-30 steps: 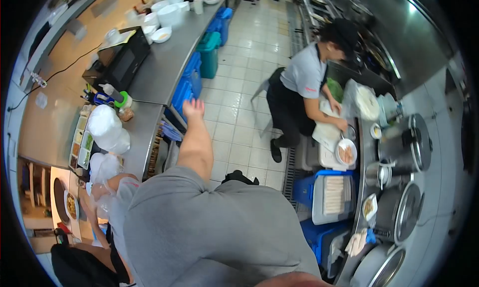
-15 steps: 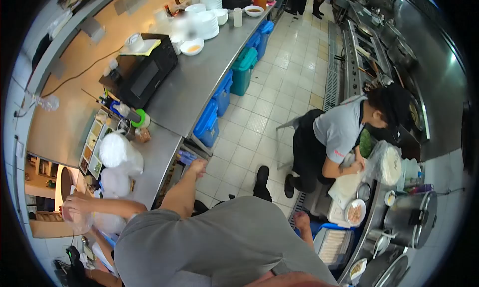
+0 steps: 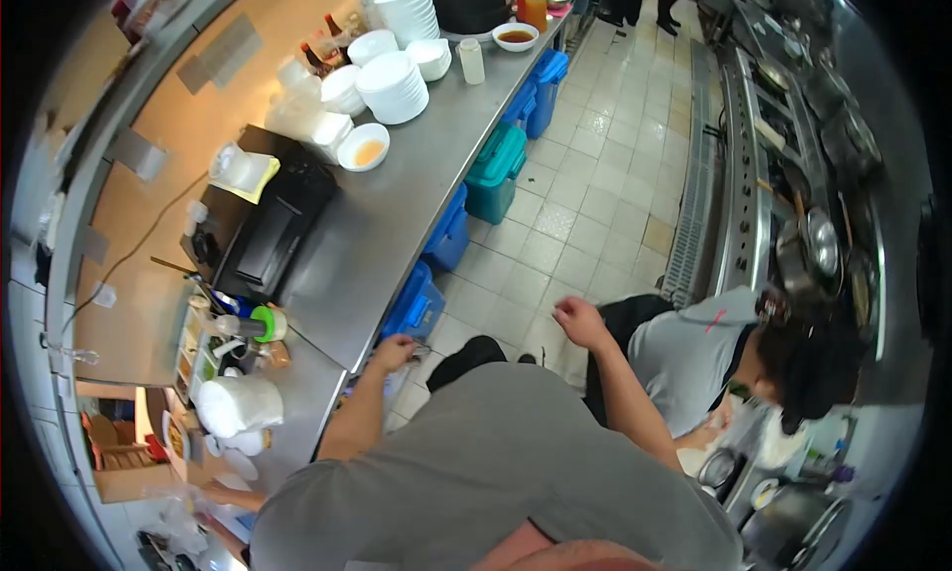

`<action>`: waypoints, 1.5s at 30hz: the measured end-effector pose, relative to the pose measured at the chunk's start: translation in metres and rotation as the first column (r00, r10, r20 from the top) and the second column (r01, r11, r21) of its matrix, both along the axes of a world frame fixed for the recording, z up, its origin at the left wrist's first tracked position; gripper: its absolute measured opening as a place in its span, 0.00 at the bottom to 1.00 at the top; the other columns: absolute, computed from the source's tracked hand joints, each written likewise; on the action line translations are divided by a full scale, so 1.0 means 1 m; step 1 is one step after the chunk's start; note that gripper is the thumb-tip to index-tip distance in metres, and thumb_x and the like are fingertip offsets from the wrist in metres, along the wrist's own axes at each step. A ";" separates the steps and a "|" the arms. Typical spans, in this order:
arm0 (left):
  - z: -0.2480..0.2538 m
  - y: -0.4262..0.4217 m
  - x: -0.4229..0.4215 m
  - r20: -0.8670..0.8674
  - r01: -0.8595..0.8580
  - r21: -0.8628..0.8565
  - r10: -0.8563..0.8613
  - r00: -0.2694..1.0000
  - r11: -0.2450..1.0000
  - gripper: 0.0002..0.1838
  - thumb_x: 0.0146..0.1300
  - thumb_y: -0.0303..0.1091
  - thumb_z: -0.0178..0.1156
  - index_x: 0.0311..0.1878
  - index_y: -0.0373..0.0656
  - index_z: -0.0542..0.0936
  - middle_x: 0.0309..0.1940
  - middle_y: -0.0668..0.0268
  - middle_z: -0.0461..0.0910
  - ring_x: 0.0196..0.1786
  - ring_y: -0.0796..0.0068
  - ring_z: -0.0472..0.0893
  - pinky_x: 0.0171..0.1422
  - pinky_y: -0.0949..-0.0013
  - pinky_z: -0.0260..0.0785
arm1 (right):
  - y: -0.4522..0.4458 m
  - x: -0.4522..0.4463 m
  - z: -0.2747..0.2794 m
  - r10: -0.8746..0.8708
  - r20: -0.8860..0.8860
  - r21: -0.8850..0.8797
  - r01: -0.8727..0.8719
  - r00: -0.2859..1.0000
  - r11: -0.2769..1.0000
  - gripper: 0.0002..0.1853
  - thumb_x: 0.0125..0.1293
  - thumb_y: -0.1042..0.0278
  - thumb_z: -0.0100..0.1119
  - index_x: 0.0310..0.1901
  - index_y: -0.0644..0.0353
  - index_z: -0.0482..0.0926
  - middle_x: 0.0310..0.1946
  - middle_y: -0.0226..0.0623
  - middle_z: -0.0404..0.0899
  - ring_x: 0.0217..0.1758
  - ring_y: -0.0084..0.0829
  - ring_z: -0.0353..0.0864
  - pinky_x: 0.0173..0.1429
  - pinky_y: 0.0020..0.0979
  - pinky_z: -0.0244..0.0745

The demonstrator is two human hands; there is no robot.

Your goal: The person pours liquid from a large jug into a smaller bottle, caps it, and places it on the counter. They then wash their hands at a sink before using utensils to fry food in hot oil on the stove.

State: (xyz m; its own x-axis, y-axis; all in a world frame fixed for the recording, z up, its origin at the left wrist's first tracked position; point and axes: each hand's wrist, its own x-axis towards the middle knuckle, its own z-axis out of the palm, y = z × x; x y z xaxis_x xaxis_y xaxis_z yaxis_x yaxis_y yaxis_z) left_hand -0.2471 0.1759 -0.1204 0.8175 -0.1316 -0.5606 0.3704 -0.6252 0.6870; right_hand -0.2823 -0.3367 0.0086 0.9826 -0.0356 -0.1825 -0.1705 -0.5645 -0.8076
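My left hand hangs beside the edge of the steel counter, just below a blue lidded bin. Its fingers are loosely curled, with nothing seen in them. My right hand is raised over the aisle, closed in a loose fist, and no object shows in it. Close to its right, a co-worker in a grey shirt bends over the right-hand worktop. The co-worker's hands are partly hidden behind the head and arm.
Stacked white bowls, a bowl of brown sauce and a black microwave stand on the left counter. A green bin is below. Stoves with pans line the right. Another person's arm reaches in at lower left.
I have moved forward along the aisle, so the bowls and bins appear nearer. My right hand has risen from beside the right-hand containers to the middle. The co-worker now appears lower and farther right.
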 end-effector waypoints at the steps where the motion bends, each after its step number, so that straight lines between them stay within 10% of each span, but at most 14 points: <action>1: 0.055 -0.036 0.022 -0.180 -0.140 -0.089 0.122 0.976 0.986 0.19 0.69 0.39 0.65 0.58 0.40 0.81 0.37 0.66 0.85 0.35 0.77 0.83 0.40 0.68 0.77 | -0.007 0.036 0.010 0.016 -0.018 0.033 -0.016 1.000 0.999 0.17 0.66 0.58 0.63 0.48 0.63 0.83 0.40 0.50 0.87 0.44 0.47 0.87 0.49 0.42 0.80; 13: 0.138 -0.240 0.410 0.084 -0.093 -0.568 0.170 0.982 0.818 0.21 0.68 0.37 0.66 0.61 0.39 0.80 0.35 0.66 0.84 0.38 0.78 0.82 0.45 0.72 0.75 | -0.159 0.222 -0.114 -0.169 -0.336 -0.286 0.071 0.927 0.956 0.20 0.61 0.55 0.68 0.47 0.62 0.85 0.37 0.48 0.88 0.46 0.47 0.87 0.54 0.42 0.80; 16: 0.151 -0.266 0.513 0.235 0.046 -0.411 0.057 0.970 0.910 0.26 0.67 0.36 0.67 0.67 0.42 0.76 0.46 0.63 0.84 0.41 0.78 0.81 0.44 0.71 0.75 | -0.186 0.246 -0.105 -0.347 -0.331 -0.308 0.247 0.877 0.919 0.16 0.63 0.59 0.67 0.45 0.63 0.85 0.33 0.44 0.87 0.38 0.41 0.88 0.44 0.40 0.82; 22: 0.189 -0.309 0.646 0.318 -0.069 -0.471 0.242 0.917 0.880 0.52 0.57 0.35 0.77 0.80 0.45 0.56 0.68 0.47 0.72 0.53 0.61 0.84 0.57 0.59 0.78 | -0.214 0.366 -0.075 -0.566 -0.486 0.095 0.684 0.666 0.723 0.17 0.67 0.65 0.64 0.54 0.64 0.79 0.33 0.36 0.84 0.28 0.28 0.84 0.28 0.31 0.78; 31: 0.179 -0.359 0.708 0.351 -0.325 -0.357 0.448 0.823 0.876 0.62 0.48 0.31 0.81 0.82 0.49 0.50 0.77 0.47 0.61 0.76 0.49 0.66 0.74 0.45 0.64 | -0.202 0.771 0.018 0.181 -0.077 0.322 -0.147 0.981 0.935 0.17 0.65 0.63 0.69 0.51 0.63 0.80 0.34 0.33 0.83 0.35 0.23 0.81 0.40 0.29 0.78; 38: 0.173 -0.408 0.726 0.279 -0.623 -0.347 0.711 0.646 0.701 0.54 0.51 0.30 0.78 0.79 0.49 0.56 0.74 0.61 0.67 0.76 0.57 0.66 0.74 0.40 0.60 | -0.089 1.007 0.088 0.812 0.221 -0.062 -0.823 0.541 0.565 0.25 0.58 0.63 0.68 0.57 0.60 0.80 0.45 0.44 0.85 0.50 0.44 0.85 0.56 0.40 0.79; 40: 0.166 -0.417 0.730 0.261 -0.660 -0.351 0.746 0.613 0.665 0.53 0.52 0.30 0.78 0.78 0.49 0.58 0.73 0.61 0.67 0.75 0.58 0.67 0.73 0.41 0.60 | -0.043 1.052 0.030 0.858 0.440 -0.344 -0.833 0.265 0.434 0.26 0.59 0.63 0.66 0.60 0.59 0.79 0.53 0.48 0.84 0.61 0.48 0.82 0.66 0.43 0.76; 42: 0.168 -0.431 0.733 0.249 -0.690 -0.353 0.774 0.582 0.632 0.51 0.52 0.30 0.77 0.78 0.49 0.59 0.72 0.62 0.68 0.75 0.59 0.67 0.73 0.42 0.61 | -0.016 1.057 0.073 0.948 -0.063 -0.404 -0.876 0.313 0.262 0.27 0.63 0.68 0.60 0.66 0.54 0.76 0.72 0.51 0.70 0.74 0.49 0.70 0.76 0.46 0.66; 45: 0.181 -0.442 0.737 0.258 -0.732 -0.314 0.796 0.547 0.604 0.49 0.53 0.30 0.76 0.76 0.48 0.60 0.71 0.63 0.69 0.74 0.61 0.68 0.71 0.43 0.63 | 0.022 1.075 0.014 0.943 -0.232 -0.485 -0.869 0.237 0.099 0.26 0.64 0.70 0.57 0.66 0.55 0.76 0.70 0.50 0.70 0.73 0.51 0.69 0.76 0.48 0.65</action>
State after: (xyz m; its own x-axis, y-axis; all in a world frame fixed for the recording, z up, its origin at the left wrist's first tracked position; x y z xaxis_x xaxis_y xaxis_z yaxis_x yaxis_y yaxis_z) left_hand 0.4898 -0.2657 0.0604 0.7710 0.5812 -0.2604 0.3818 -0.0947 0.9194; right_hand 0.7922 -0.3147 0.0229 0.3434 0.8655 -0.3646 0.8012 -0.4726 -0.3672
